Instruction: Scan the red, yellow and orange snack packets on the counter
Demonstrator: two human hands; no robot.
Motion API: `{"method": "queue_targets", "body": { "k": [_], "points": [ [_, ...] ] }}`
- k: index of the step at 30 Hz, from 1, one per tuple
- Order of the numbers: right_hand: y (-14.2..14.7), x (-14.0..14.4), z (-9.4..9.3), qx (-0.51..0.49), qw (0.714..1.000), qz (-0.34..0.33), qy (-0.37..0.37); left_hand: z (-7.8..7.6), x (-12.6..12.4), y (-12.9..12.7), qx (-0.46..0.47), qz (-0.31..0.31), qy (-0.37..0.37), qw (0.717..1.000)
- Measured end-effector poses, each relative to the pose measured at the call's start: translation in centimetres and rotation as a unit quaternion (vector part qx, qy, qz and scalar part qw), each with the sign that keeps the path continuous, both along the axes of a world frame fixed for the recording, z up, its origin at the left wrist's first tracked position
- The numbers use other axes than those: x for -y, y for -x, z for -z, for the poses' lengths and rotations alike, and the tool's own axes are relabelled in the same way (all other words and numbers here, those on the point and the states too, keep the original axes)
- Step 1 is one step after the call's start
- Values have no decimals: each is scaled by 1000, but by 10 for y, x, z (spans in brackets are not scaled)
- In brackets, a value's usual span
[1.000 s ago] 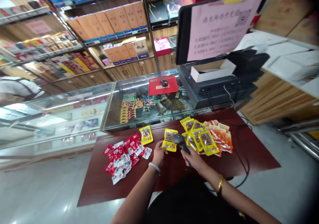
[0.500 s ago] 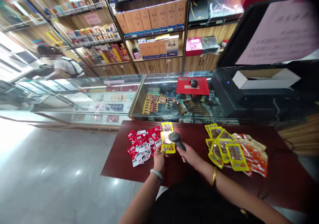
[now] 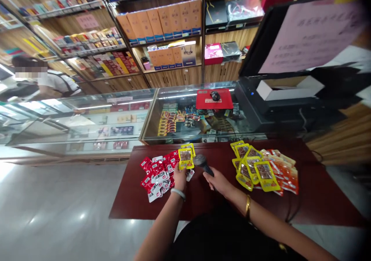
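A pile of red packets (image 3: 158, 174) lies on the table (image 3: 203, 203). The left hand (image 3: 180, 178) pinches a yellow packet (image 3: 186, 158) by its lower edge, over that pile. The right hand (image 3: 218, 180) grips a scanner (image 3: 202, 163), its head just beside the packet. More yellow and orange packets (image 3: 262, 168) lie rightward.

A yellow packet (image 3: 186, 159) beside red-and-white packets (image 3: 156, 173), orange packets (image 3: 285, 172), a dark red table (image 3: 203, 205).

On the table (image 3: 203, 210), a packet pile (image 3: 158, 172) lies left, another pile (image 3: 263, 170) right, the scanner (image 3: 203, 163) between. The glass counter (image 3: 199, 114) stands behind, shelves (image 3: 162, 29) farther.
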State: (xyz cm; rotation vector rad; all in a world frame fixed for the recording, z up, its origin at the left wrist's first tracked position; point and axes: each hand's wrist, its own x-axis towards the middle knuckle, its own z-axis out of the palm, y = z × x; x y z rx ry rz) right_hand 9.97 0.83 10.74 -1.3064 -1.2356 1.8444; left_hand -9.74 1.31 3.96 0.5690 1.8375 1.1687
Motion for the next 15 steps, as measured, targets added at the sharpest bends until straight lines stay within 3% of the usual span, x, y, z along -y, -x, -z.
{"method": "queue_targets", "body": {
  "k": [4,6,10,15],
  "points": [
    [-34,6,3,23,999,40,2,-8,0,-15,-258,54,1,965],
    [-55,11,4,24,998,66,2,-7,-2,-35,-288,90,-20,953],
    [-102,25,10,27,990,140,20,2,-10,-100,-154,230,-51,960],
    [-158,45,16,33,972,230,40,10,-11,-191,-18,386,-37,921]
  ]
}}
